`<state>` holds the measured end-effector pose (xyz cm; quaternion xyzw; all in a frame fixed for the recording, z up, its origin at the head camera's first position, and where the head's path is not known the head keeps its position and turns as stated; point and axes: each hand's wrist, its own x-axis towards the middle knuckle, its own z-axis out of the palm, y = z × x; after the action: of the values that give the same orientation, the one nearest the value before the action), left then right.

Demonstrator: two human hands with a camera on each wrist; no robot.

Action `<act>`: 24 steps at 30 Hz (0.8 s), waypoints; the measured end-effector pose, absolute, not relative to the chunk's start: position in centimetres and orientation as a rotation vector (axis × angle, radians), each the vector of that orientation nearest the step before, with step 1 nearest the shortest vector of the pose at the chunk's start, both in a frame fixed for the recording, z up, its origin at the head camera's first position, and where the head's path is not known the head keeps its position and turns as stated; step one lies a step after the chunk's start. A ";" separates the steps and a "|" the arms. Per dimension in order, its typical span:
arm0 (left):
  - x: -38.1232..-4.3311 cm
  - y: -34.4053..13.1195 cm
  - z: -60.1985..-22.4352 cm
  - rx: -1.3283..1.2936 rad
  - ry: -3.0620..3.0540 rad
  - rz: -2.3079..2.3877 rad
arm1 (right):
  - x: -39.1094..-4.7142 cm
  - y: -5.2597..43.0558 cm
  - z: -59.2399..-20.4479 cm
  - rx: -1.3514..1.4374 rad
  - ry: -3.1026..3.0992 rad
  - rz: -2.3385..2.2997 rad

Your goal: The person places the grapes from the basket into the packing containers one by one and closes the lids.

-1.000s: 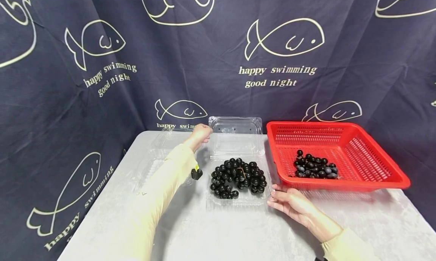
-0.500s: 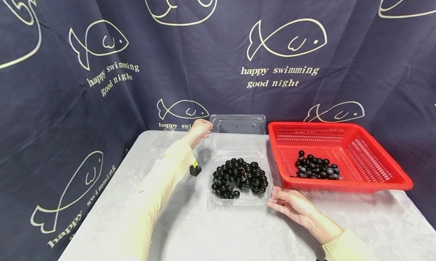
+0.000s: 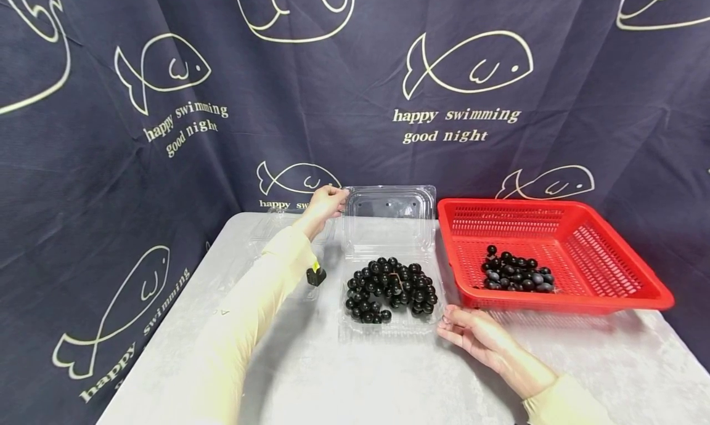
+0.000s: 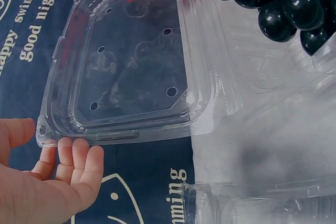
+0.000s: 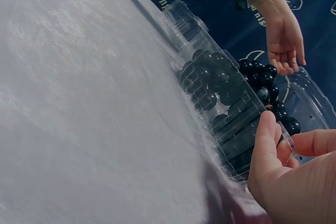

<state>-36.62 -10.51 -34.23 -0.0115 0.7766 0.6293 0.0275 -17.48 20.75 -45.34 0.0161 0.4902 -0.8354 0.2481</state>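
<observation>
A clear plastic clamshell container stands unfolded on the table, its base (image 3: 355, 332) holding a bunch of black grapes (image 3: 388, 283). Its lid (image 3: 391, 225) is tilted up at the back, with several round vent holes in it. My left hand (image 3: 323, 204) pinches the lid's far left corner; in the left wrist view the thumb lies at that corner (image 4: 42, 128) and the fingers (image 4: 79, 156) at the lid's edge. My right hand (image 3: 479, 335) grips the base's front right rim, thumb outside the ribbed wall (image 5: 231, 150) in the right wrist view.
A red plastic basket (image 3: 560, 303) with more dark grapes (image 3: 518, 274) stands right of the container. Another clear container (image 3: 272, 228) lies at the left, partly behind my left sleeve. A dark fish-print curtain (image 3: 355, 92) hangs behind the table.
The lid has risen slightly and tilts a little more upright, and my left hand has shifted up along its left edge to the top corner. My right hand stays at the base's rim.
</observation>
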 end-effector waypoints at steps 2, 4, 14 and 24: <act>-36.6 -10.5 -34.0 -0.023 2.412 1.964 | -17.5 20.7 -45.3 0.036 1.337 -2.278; -36.5 -10.5 -33.8 -0.007 2.409 1.994 | -17.5 20.7 -45.3 0.029 1.341 -2.277; -36.1 -10.6 -32.9 0.038 2.429 1.966 | -17.4 20.6 -45.4 0.021 1.312 -2.294; -35.5 -11.1 -32.7 0.179 2.480 1.905 | -17.5 20.7 -45.5 0.049 1.298 -2.299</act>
<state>-35.47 -11.08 -32.69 0.0573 0.7917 0.6082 0.0044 -17.47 20.66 -45.54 0.0179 0.4763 -0.8435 0.2477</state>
